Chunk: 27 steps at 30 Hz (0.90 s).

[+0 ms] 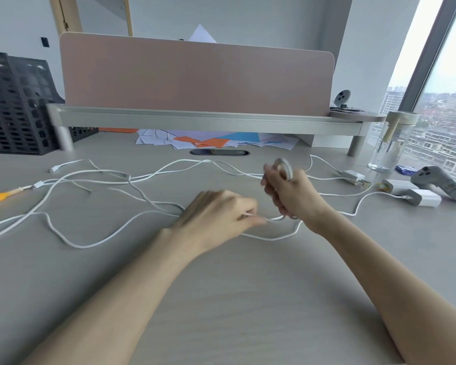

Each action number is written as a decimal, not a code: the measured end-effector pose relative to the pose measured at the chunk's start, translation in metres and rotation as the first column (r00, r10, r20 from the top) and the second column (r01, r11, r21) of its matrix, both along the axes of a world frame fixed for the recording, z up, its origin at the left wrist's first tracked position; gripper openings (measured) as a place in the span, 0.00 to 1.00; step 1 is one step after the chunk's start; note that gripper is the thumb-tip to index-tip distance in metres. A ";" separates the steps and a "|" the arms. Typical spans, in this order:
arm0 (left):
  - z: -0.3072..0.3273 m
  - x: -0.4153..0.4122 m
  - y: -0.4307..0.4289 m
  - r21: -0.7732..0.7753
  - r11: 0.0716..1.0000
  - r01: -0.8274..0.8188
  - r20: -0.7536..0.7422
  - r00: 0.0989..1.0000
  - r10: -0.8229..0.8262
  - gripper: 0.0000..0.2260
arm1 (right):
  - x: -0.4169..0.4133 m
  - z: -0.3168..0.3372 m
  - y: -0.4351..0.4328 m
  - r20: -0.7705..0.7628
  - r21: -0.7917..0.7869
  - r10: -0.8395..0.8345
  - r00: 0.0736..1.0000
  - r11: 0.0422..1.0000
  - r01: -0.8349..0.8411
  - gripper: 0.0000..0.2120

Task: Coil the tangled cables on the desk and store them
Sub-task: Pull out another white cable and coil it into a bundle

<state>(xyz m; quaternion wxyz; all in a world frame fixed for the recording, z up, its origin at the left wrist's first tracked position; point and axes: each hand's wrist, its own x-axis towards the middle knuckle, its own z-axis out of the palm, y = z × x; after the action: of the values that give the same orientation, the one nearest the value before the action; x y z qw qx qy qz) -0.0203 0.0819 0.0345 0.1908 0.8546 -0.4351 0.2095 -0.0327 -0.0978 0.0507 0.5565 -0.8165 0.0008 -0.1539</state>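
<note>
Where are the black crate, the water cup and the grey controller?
black crate [13,106], head view, on its mesh side wall.
water cup [390,151], head view, on its clear side.
grey controller [437,183], head view, on its body.

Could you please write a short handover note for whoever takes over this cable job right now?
Left hand: pinches a white cable just above the desk.
Right hand: raised, gripping a small round coil, blurred.
Other cables lie loose and crossed over the desk, plugs at the right.
Done: one coil begun. Left: coil the rest, store all.
</note>
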 end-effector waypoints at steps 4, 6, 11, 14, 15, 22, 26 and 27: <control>0.010 0.011 0.013 -0.168 0.979 0.118 -0.139 0.980 -0.142 0.10 | -0.009 -0.002 0.008 -0.235 -0.306 0.173 0.956 0.921 -0.242 0.21; 0.011 0.012 0.014 -0.220 0.967 0.126 -0.155 0.974 -0.162 0.10 | -0.017 0.003 0.011 -0.323 -0.268 0.237 0.916 0.906 -0.329 0.27; 0.012 0.014 0.012 -0.333 0.942 0.045 -0.125 0.988 -0.091 0.13 | -0.022 0.009 0.013 -0.379 -0.177 0.358 0.853 0.877 -0.447 0.40; 0.012 0.016 0.012 -0.364 0.927 0.095 -0.097 0.986 -0.139 0.05 | -0.022 0.005 0.015 -0.443 -0.174 0.376 0.814 0.855 -0.489 0.26; 0.012 0.016 0.011 -0.365 0.925 0.109 -0.067 0.988 -0.142 0.04 | -0.022 0.005 0.015 -0.466 -0.180 0.379 0.800 0.844 -0.505 0.24; 0.007 0.023 0.007 -0.356 0.923 0.146 0.013 0.988 -0.151 0.03 | -0.024 0.008 0.014 -0.548 -0.116 0.416 0.726 0.822 -0.558 0.22; 0.007 0.021 0.003 -0.433 0.888 0.156 -0.011 0.984 -0.178 0.03 | -0.024 0.009 0.016 -0.609 -0.132 0.353 0.711 0.838 -0.529 0.25; 0.008 0.019 0.003 -0.440 0.883 0.164 -0.001 0.983 -0.183 0.03 | -0.023 0.010 0.017 -0.622 -0.139 0.338 0.706 0.840 -0.525 0.25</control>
<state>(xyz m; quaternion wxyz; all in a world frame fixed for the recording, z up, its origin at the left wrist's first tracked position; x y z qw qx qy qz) -0.0012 0.0847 0.0426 0.4052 0.7516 -0.4473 0.2661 -0.0561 -0.0807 0.0602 0.4165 -0.8761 -0.0489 0.2378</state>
